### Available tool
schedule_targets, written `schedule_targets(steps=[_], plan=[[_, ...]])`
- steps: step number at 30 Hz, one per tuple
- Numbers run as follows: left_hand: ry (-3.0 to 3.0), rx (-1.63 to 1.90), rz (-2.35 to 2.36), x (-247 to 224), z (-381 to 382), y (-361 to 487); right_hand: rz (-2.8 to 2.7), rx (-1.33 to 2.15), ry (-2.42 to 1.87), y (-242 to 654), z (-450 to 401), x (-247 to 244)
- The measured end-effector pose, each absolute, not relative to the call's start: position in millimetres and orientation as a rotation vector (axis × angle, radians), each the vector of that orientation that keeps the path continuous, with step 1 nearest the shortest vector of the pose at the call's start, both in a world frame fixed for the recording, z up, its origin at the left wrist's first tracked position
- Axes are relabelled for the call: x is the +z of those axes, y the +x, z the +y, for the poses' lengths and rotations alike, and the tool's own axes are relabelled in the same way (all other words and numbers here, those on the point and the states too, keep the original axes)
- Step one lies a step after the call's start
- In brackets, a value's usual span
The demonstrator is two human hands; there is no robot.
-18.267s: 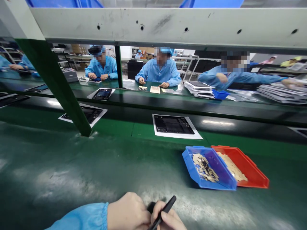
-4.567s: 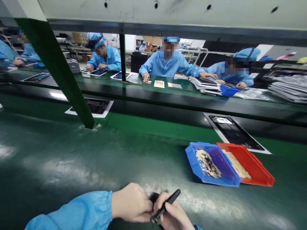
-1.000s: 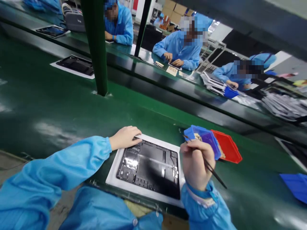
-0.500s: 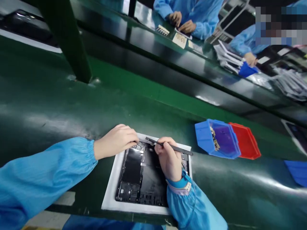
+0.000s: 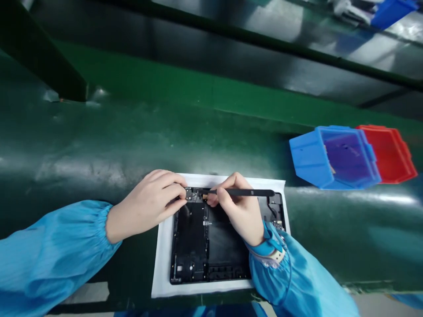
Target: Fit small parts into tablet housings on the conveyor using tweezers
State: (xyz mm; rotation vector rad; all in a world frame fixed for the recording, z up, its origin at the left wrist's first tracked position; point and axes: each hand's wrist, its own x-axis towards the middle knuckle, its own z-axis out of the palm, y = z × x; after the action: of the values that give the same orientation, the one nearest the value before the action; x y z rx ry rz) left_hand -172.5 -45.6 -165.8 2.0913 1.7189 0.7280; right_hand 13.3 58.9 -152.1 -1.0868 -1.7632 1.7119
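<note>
An opened black tablet [image 5: 228,246] with bare inner parts lies on a white sheet [image 5: 161,268]. In my right hand [image 5: 243,209] I hold black tweezers [image 5: 253,193] between thumb and fingers, lying almost level. Their tips reach the small parts along the tablet's upper edge. My left hand [image 5: 153,200] is closed in a pinch at the upper left corner, beside a small metal-looking part [image 5: 189,193]. What its fingertips grip, if anything, is hidden. A small orange-brown piece [image 5: 205,197] shows close to the tweezer tips.
To the right on the green bench [image 5: 139,127] stand a blue bin [image 5: 309,160] and a red bin [image 5: 401,154], side by side. A dark post [image 5: 49,61] rises at the upper left. Another blue bin [image 5: 393,12] is at the upper right edge.
The view has tilted down, so the co-workers across the bench are out of sight. The tweezers have turned closer to level and their tips are lower, at the tablet's parts.
</note>
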Motion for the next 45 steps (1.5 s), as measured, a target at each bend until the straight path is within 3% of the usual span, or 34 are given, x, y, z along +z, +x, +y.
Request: schedule_targets(steps=[45], plan=[[2.310, 0.614, 1.713, -164.0, -42.4, -171.6, -1.967, 1.560, -1.192, 10.3, 62.4, -155.3]])
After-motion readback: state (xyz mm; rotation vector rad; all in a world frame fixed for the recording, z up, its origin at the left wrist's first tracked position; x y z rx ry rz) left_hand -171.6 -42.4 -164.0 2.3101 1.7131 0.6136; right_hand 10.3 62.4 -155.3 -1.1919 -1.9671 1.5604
